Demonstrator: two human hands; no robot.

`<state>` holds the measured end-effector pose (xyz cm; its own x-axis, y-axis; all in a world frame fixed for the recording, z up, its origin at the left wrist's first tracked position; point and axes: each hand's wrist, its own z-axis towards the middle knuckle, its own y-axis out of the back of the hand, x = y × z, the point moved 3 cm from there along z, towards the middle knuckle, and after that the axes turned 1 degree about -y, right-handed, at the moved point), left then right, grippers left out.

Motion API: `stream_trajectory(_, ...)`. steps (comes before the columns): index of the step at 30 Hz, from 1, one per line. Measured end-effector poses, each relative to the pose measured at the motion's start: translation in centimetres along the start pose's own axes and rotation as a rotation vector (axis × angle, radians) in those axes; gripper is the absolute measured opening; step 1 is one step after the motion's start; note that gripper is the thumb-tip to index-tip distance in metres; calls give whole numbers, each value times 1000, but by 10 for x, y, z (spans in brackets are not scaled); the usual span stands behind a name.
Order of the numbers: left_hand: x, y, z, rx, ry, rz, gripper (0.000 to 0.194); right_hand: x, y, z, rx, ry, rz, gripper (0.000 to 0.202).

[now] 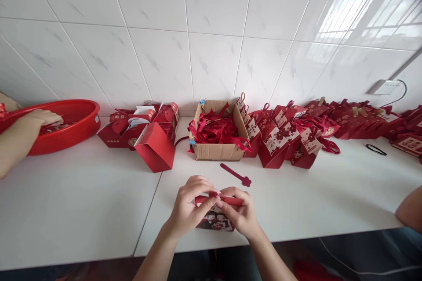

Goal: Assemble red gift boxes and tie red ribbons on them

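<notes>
A small red gift box (216,220) with a printed picture on its front stands before me near the table's front edge. My left hand (193,204) pinches the top of this box from the left. From the right, my right hand (238,210) pinches the same top edge, its thumb close to the left thumb. The fingers cover much of the box's upper part. Just beyond my hands lies a dark red strap with a flower-shaped end (235,174). Behind it is a cardboard box (217,153) filled with red ribbons (219,127).
Several red gift boxes (156,147) stand at the left, and tagged ones (273,145) line the right. A co-worker's hand (39,118) reaches into a red basin (75,134). Another person's arm (410,210) rests at the right edge. A black loop (376,149) lies there too.
</notes>
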<state>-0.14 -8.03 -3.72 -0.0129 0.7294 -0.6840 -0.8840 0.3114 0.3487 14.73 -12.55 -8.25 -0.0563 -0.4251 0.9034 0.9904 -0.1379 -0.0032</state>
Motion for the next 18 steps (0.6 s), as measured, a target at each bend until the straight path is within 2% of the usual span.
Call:
stream_trajectory(7,-5,-9,0,-18,-28,-18,21,1,3,-4,-25,-38,-103,10)
stream_trajectory(13,-9,-22,2,-22,-20,-17,25,12,11,-10,-63,19,-149,8)
stream_trajectory(16,-7,-23,-1,7,23,50,46,15,33,-15,-153,16,-190,8)
stream_trajectory(18,-1,-19,-10,14,91,78,57,12,63,-22,-301,-57,-224,13)
